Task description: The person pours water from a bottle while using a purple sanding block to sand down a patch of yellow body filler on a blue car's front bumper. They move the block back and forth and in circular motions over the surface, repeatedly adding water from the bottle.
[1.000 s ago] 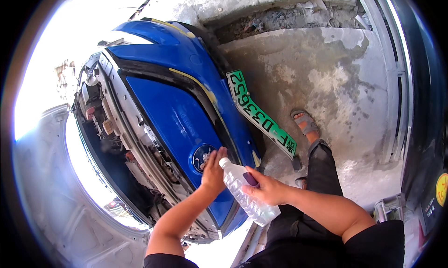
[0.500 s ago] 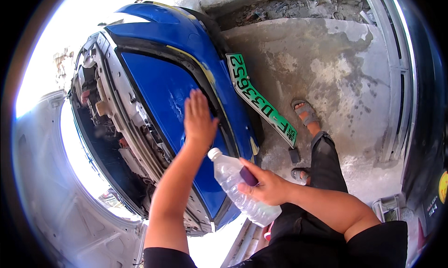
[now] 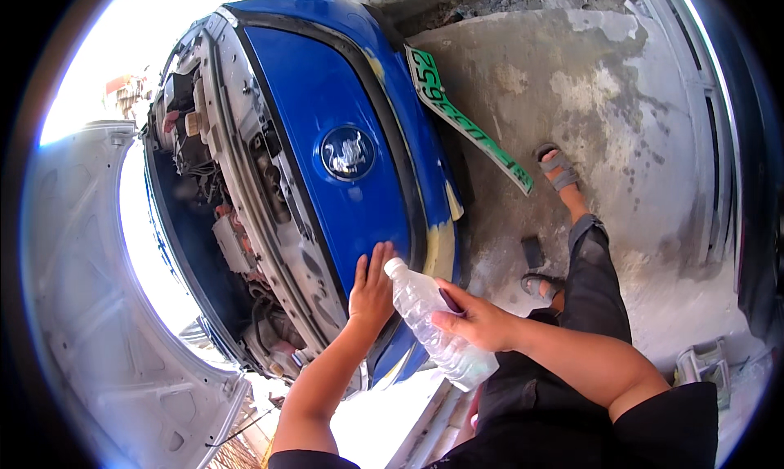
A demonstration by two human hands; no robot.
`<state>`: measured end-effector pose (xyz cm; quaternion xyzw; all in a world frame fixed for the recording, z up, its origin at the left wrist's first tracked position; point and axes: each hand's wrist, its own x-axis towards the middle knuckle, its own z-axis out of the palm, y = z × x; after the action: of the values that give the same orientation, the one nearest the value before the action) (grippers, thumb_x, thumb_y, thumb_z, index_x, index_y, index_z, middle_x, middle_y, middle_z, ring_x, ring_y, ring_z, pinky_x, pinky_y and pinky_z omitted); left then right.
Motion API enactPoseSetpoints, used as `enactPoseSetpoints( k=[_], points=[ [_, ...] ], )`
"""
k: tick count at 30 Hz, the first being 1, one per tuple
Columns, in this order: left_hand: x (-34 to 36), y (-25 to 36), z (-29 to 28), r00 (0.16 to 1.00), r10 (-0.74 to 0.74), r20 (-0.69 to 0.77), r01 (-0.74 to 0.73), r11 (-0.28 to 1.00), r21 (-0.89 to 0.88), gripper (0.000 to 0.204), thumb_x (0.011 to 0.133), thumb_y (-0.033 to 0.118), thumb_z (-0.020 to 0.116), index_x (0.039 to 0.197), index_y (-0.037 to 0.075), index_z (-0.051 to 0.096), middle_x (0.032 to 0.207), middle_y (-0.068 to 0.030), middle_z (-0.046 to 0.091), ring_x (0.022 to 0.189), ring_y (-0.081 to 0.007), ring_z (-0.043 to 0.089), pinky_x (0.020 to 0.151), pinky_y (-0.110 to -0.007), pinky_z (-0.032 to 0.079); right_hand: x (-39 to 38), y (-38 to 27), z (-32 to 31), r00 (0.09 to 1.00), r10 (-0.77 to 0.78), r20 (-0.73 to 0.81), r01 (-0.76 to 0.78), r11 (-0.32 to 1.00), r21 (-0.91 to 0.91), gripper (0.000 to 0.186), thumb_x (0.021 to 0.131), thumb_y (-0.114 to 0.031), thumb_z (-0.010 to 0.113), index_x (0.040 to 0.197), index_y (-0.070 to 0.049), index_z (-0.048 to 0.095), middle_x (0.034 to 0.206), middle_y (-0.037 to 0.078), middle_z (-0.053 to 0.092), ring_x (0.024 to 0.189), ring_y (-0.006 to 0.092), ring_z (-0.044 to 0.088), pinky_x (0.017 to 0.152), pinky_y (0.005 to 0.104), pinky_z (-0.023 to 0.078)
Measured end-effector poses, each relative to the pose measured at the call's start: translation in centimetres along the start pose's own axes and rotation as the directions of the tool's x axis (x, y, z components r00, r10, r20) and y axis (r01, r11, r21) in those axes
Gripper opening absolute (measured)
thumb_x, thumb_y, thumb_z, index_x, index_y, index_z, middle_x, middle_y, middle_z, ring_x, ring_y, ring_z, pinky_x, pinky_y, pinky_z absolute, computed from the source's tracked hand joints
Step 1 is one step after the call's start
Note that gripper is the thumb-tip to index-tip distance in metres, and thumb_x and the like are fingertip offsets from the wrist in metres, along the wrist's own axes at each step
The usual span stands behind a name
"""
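Observation:
My left hand lies with fingers stretched out on the glossy blue front panel of a car, near its lower end. My right hand grips a clear plastic bottle with a white cap, tilted toward the panel. Some clear liquid seems to be inside, but its level is hard to make out. Against the bottle, under my right fingers, is a small dark purple piece, its kind unclear. A round badge sits mid-panel, beyond my left hand.
The raised hood and exposed engine bay are at left. A bent green license plate juts from the bumper, which has yellowish filler patches. A dark block lies on the concrete floor beside my sandaled feet. A grey plastic stool stands at right.
My left hand has slid along the panel toward me, uncovering the round badge. The view has shifted with it. My right hand keeps hold of the bottle.

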<state>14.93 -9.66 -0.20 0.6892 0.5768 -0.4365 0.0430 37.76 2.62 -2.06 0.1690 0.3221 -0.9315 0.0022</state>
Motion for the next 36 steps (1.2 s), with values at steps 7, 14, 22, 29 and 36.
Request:
enactPoseSetpoints(
  k=[7,14,22,29,36],
  points=[
    [2.7,-3.7,-3.0,0.935,-0.355,-0.021,0.345,0.920,-0.185,0.075,0.088,0.040,0.053,0.141,-0.009,0.031,0.151,-0.0260,0.024,0.142,-0.0395,0.019,0.114,-0.049,0.018,-0.8,0.3,3.1,0.997,0.038,-0.072,-0.043,0.997,-0.062,0.088,0.094,-0.051,0.053,0.149,0.002,0.009,0.119,0.022,0.056,0.101,0.0237,0.063,0.090,0.0328,0.047],
    [15.0,-16.1,-5.4,0.818,-0.477,-0.321,0.455,0.879,-0.146,0.072,0.095,0.048,0.046,0.143,-0.003,0.032,0.154,-0.0202,0.022,0.144,-0.0365,0.014,0.117,-0.047,0.013,0.0,-4.6,1.2,0.999,0.021,0.046,-0.015,0.992,-0.123,0.081,0.095,-0.039,0.056,0.150,-0.002,0.009,0.123,0.026,0.052,0.111,0.0317,0.056,0.094,0.0364,0.044],
    [8.5,-7.5,-4.4,0.889,-0.413,-0.198,0.381,0.907,-0.181,0.064,0.092,0.035,0.052,0.145,0.005,0.033,0.153,-0.0227,0.021,0.143,-0.0421,0.014,0.115,-0.052,0.014,-1.0,-3.2,0.2,0.997,0.070,-0.020,-0.072,0.990,-0.123,0.079,0.095,-0.037,0.057,0.149,-0.003,0.012,0.120,0.025,0.054,0.108,0.0288,0.058,0.091,0.0356,0.044],
    [5.3,-4.5,-3.5,0.917,-0.388,-0.087,0.376,0.918,-0.127,0.074,0.093,0.046,0.047,0.147,0.000,0.027,0.156,-0.0161,0.018,0.145,-0.0382,0.010,0.116,-0.052,0.005,-1.9,-1.6,0.2,0.998,0.048,-0.051,-0.054,0.991,-0.122,0.078,0.095,-0.037,0.057,0.149,-0.002,0.013,0.116,0.024,0.057,0.104,0.0299,0.060,0.088,0.0362,0.046],
    [15.6,-11.1,-6.6,0.932,-0.353,-0.084,0.360,0.928,0.095,0.070,0.091,0.056,0.046,0.148,0.017,0.031,0.154,-0.0105,0.025,0.144,-0.0370,0.013,0.116,-0.052,0.009,-1.7,-1.5,-0.6,0.987,-0.135,-0.092,0.113,0.971,-0.211,0.084,0.095,-0.040,0.055,0.146,0.008,0.009,0.113,0.029,0.057,0.100,0.0327,0.063,0.087,0.0361,0.047]
  ],
)
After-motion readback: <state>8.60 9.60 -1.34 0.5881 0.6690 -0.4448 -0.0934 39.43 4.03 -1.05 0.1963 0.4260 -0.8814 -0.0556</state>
